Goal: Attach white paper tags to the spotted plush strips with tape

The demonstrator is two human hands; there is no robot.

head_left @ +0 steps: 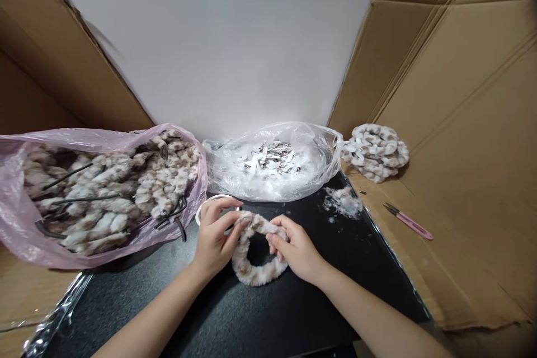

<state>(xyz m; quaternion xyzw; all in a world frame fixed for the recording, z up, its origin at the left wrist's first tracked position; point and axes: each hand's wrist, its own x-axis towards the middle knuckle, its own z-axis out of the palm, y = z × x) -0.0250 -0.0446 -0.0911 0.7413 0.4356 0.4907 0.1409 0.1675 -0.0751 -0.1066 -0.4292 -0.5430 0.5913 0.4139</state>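
A fluffy white-and-beige plush ring (255, 275), like a scrunchie or fuzzy headband, is between my hands over the black tabletop. My left hand (218, 235) pinches its upper left part between thumb and fingers. On the upper right, my right hand (296, 249) grips the plush with the thumb on top and fingertips curled through the middle. Partly hidden behind my left hand lies a white ring-shaped item (199, 213); its kind is unclear.
A pink plastic bag (197, 176) of plush pieces with dark cords stands left. A clear bag (268, 189) holds white-and-brown slips. To the right are fluff scraps (344, 201), stacked plush rings (375, 151) and pink thread snips (409, 222). Cardboard walls (453, 140) flank the black table (335, 302).
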